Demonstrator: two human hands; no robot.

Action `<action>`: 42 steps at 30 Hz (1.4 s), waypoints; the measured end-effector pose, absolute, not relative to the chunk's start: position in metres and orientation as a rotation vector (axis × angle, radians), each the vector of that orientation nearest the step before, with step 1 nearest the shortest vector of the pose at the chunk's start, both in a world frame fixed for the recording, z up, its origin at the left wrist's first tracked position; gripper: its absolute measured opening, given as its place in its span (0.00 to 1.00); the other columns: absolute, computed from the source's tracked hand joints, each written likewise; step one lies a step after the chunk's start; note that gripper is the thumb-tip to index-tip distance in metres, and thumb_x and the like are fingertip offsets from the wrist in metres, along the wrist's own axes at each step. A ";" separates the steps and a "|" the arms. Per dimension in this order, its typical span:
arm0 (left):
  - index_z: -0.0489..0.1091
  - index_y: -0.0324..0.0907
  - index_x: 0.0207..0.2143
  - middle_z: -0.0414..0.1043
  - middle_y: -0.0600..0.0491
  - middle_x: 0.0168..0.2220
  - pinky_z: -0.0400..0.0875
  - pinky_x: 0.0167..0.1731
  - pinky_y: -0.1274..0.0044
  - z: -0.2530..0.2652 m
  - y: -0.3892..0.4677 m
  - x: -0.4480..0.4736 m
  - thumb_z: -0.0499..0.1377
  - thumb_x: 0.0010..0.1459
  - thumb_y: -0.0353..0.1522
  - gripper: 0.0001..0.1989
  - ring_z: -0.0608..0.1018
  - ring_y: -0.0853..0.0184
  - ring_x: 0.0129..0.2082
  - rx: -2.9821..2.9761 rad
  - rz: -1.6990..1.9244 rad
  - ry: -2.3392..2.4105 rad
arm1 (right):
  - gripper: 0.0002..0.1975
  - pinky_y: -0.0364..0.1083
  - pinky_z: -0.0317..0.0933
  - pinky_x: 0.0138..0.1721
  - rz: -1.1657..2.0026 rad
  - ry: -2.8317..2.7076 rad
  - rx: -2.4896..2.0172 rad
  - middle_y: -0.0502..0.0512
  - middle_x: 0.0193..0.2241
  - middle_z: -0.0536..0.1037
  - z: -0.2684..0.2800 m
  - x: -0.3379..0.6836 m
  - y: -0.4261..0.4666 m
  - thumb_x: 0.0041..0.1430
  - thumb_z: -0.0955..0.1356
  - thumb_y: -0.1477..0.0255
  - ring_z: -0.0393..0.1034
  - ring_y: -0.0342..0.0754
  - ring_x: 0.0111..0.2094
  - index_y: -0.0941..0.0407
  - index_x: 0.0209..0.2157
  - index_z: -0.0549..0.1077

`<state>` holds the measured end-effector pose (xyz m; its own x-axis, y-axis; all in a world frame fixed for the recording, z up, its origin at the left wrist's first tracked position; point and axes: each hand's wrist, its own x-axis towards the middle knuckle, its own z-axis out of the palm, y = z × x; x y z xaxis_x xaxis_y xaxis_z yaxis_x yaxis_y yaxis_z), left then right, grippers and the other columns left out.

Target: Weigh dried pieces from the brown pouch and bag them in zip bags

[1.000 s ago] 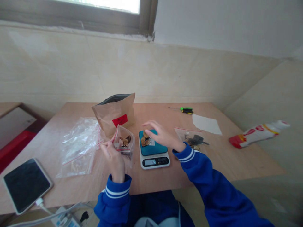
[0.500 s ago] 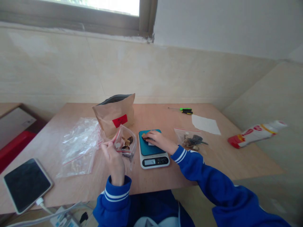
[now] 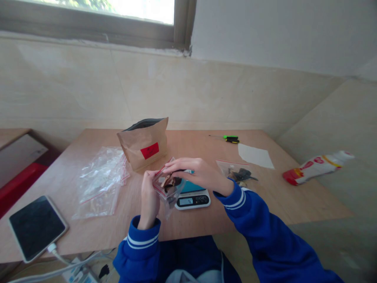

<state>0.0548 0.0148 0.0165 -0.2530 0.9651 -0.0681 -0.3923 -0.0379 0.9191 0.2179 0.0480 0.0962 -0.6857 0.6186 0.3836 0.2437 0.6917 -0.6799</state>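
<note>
Both hands meet at the mouth of a clear zip bag (image 3: 171, 200) of dried brown pieces (image 3: 169, 183).
The left hand (image 3: 149, 194) pinches the bag's rim, holding it tilted just left of the digital scale (image 3: 193, 199); the right hand (image 3: 199, 173) reaches over the scale with fingers loosely bent at the opening, and whether they grip a piece I cannot tell. Behind the bag stands an open kraft pouch (image 3: 143, 143); clear plastic bags (image 3: 100, 181) lie to the left, a second filled zip bag (image 3: 240, 173) to the right.
</note>
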 end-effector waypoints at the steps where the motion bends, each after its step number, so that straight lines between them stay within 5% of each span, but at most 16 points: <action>1: 0.63 0.41 0.28 0.75 0.50 0.37 0.73 0.35 0.72 0.017 0.015 0.054 0.55 0.55 0.41 0.12 0.78 0.61 0.41 0.755 1.526 1.077 | 0.13 0.49 0.63 0.57 0.795 -2.334 -0.631 0.52 0.48 0.79 0.097 0.216 0.046 0.63 0.67 0.72 0.71 0.46 0.53 0.52 0.49 0.75; 8: 0.62 0.43 0.27 0.78 0.51 0.34 0.73 0.35 0.70 0.033 0.011 0.046 0.57 0.51 0.42 0.12 0.80 0.57 0.40 0.732 1.263 1.032 | 0.13 0.54 0.63 0.57 0.530 -2.221 -0.823 0.58 0.51 0.75 0.086 0.230 0.041 0.66 0.62 0.75 0.68 0.48 0.55 0.53 0.47 0.75; 16: 0.62 0.42 0.25 0.76 0.45 0.49 0.75 0.34 0.71 0.039 0.015 0.040 0.59 0.53 0.38 0.11 0.80 0.58 0.43 0.803 1.174 0.906 | 0.11 0.60 0.63 0.56 0.246 -2.663 -1.017 0.67 0.61 0.63 0.076 0.245 0.021 0.59 0.70 0.66 0.62 0.59 0.60 0.56 0.42 0.75; 23: 0.70 0.40 0.29 0.76 0.41 0.50 0.76 0.39 0.67 0.039 0.024 0.034 0.60 0.54 0.40 0.12 0.80 0.55 0.45 0.838 1.189 0.915 | 0.05 0.52 0.62 0.56 0.548 -2.556 -0.801 0.59 0.55 0.70 0.090 0.250 0.020 0.61 0.68 0.68 0.63 0.52 0.59 0.54 0.33 0.74; 31: 0.74 0.37 0.45 0.77 0.39 0.46 0.75 0.42 0.62 0.027 0.012 0.038 0.49 0.56 0.58 0.35 0.79 0.51 0.46 0.719 1.172 0.754 | 0.04 0.49 0.66 0.46 0.422 -1.673 -0.951 0.53 0.36 0.69 0.068 0.232 0.006 0.64 0.67 0.70 0.71 0.47 0.43 0.53 0.34 0.73; 34: 0.74 0.37 0.43 0.79 0.41 0.42 0.75 0.42 0.66 0.024 0.001 0.038 0.56 0.54 0.55 0.31 0.80 0.54 0.42 0.899 1.252 0.833 | 0.01 0.46 0.66 0.39 0.335 -1.586 -1.030 0.51 0.33 0.69 0.058 0.226 -0.002 0.60 0.70 0.70 0.68 0.46 0.37 0.52 0.35 0.74; 42: 0.72 0.41 0.40 0.77 0.51 0.34 0.73 0.32 0.78 0.031 -0.015 0.043 0.56 0.59 0.49 0.21 0.78 0.67 0.32 1.266 1.423 1.071 | 0.19 0.44 0.66 0.36 0.374 -1.122 -1.136 0.46 0.29 0.66 0.043 0.208 -0.009 0.52 0.75 0.69 0.66 0.42 0.30 0.52 0.45 0.69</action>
